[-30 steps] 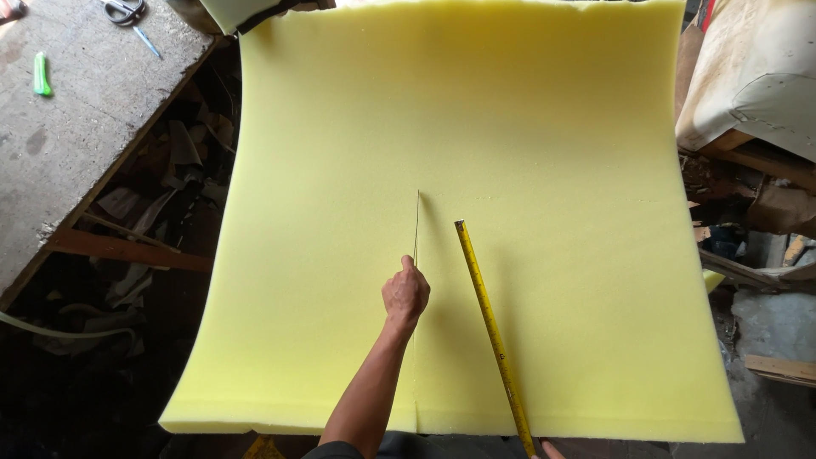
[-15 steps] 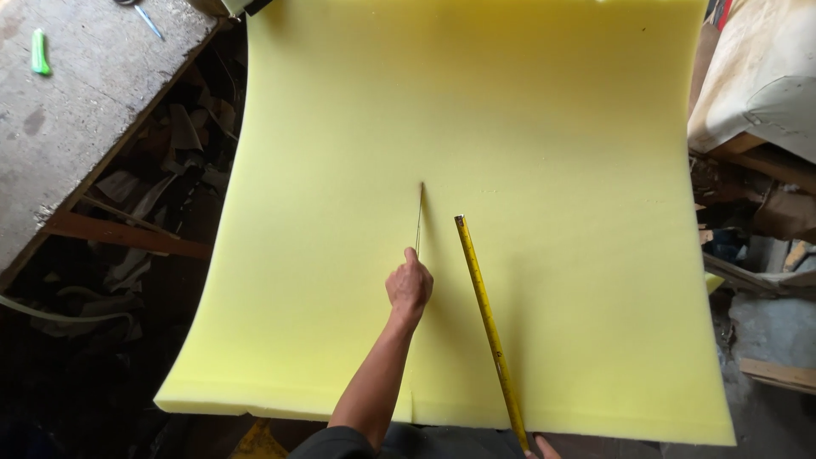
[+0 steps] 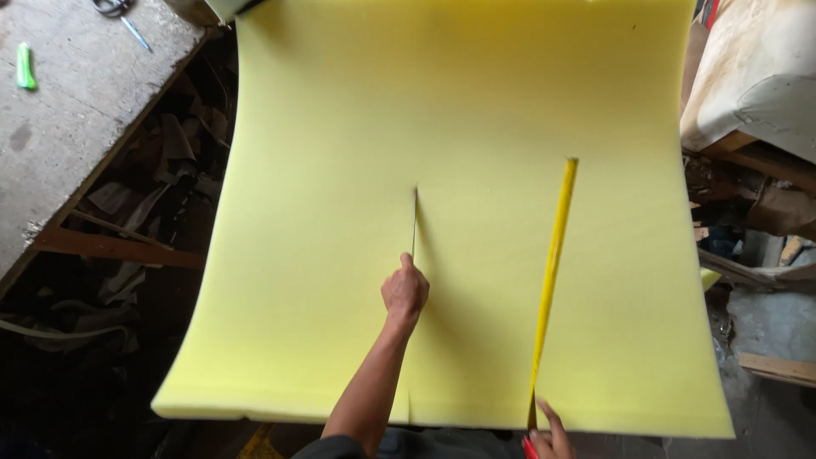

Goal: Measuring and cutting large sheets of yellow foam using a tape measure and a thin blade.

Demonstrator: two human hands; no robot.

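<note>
A big sheet of yellow foam (image 3: 340, 127) fills the middle of the view and curves up at the far end. My left hand (image 3: 405, 291) is closed on a thin long blade (image 3: 414, 221) that points away from me, stuck into the foam. A cut slit (image 3: 407, 406) runs from below that hand to the near edge. My right hand (image 3: 549, 435) sits at the near edge and pinches the end of a yellow tape measure (image 3: 554, 263), which lies stretched across the foam to the right of the blade.
On the left, a grey concrete bench (image 3: 68, 144) carries a green marker-like object (image 3: 25, 66) and scissors (image 3: 110, 7). Scraps and wooden bars (image 3: 119, 246) lie in the dark gap below. At the right are a white cushion (image 3: 756, 76) and wood offcuts (image 3: 778, 367).
The tape measure's far end has swung to the right, away from the blade, and now reaches further up the foam. My left hand and the blade stay about where they were.
</note>
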